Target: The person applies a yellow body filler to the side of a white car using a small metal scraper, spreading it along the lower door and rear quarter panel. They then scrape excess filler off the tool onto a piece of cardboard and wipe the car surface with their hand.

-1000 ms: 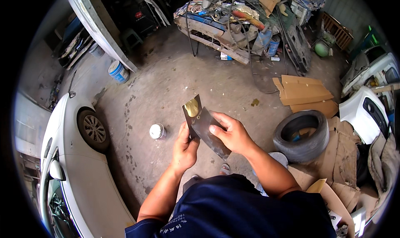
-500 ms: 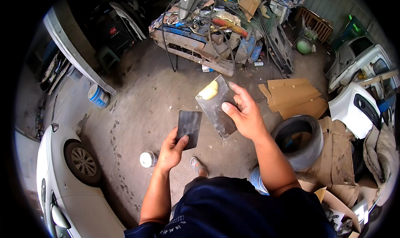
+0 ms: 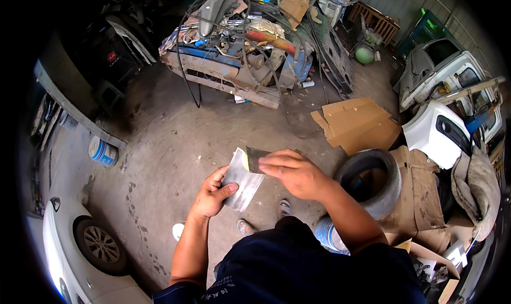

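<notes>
A pale grey, thin rectangular plate [image 3: 246, 191] is held slantwise above the floor, in front of the person's body. A dark grey, flat rectangular plate [image 3: 256, 161] lies over its upper right part, and a narrow streak of yellow paste [image 3: 245, 162] shows along the dark plate's left edge, where the two overlap.

The left hand [image 3: 209, 197] pinches the pale plate by its lower left side, thumb flat on the upper face and fingers behind. The right hand [image 3: 298, 175] grips the dark plate from the right, fingers laid together across its top; its thumb is hidden.

Below, two sandalled feet [image 3: 246, 227] stand on the bare, stained concrete floor [image 3: 175, 160]. A white round lid [image 3: 178, 231] shows just beside the left forearm. Near the right forearm are a blue-and-white round bucket [image 3: 326, 234] and a worn black rubber tyre [image 3: 387, 198], with flattened brown cardboard [image 3: 354, 122] beyond it. A white car [image 3: 72, 261] stands at left; farther off lies a tangled heap of car parts and black hoses [image 3: 229, 64].
</notes>
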Available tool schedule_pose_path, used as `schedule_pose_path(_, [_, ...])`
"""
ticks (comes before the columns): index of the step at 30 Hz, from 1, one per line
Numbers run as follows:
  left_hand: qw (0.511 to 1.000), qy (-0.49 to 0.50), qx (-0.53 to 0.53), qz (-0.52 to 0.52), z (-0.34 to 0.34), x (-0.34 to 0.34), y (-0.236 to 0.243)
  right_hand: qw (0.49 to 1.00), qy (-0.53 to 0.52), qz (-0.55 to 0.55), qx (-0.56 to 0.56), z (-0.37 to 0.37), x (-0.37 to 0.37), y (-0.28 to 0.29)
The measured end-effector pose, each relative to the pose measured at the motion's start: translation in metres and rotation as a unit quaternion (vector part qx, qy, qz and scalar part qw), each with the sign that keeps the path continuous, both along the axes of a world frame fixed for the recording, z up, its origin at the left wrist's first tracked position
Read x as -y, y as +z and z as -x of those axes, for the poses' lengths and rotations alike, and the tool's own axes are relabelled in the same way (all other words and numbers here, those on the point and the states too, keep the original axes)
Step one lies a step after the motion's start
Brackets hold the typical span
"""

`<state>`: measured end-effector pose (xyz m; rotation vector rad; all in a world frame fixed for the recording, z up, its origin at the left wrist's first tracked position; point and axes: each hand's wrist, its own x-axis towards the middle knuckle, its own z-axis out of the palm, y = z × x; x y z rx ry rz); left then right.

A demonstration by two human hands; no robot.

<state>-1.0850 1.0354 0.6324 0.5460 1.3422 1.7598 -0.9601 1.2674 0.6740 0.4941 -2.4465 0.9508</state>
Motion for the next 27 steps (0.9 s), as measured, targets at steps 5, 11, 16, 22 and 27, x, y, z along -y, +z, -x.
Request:
schedule_pose_path(5, [1.000,-0.018,-0.008,-0.001,0.013,-0.043,-0.013,0.994,-0.046,-0.094,0.019,0.015,-0.055,-0.044])
schedule_pose_path(11, [0.988,0.085,-0.127,0.014,0.032,-0.142,0.009,0.867,-0.137,0.475,0.060,0.015,-0.142,-0.083])
schedule_pose_path(16, [0.906,-0.006,-0.397,0.147,0.035,-0.234,0.001,0.887,-0.174,0.400,0.154,0.023,-0.204,-0.081])
schedule_pose_path(22, [0.628,-0.214,-0.603,0.443,0.059,-0.316,-0.028,0.830,-0.466,0.301,0.045,0.037,-0.393,-0.084])
schedule_pose_path(27, [0.875,-0.058,-0.402,0.263,0.094,-0.319,-0.069,0.684,-0.680,-0.069,0.255,-0.076,-0.513,-0.190])
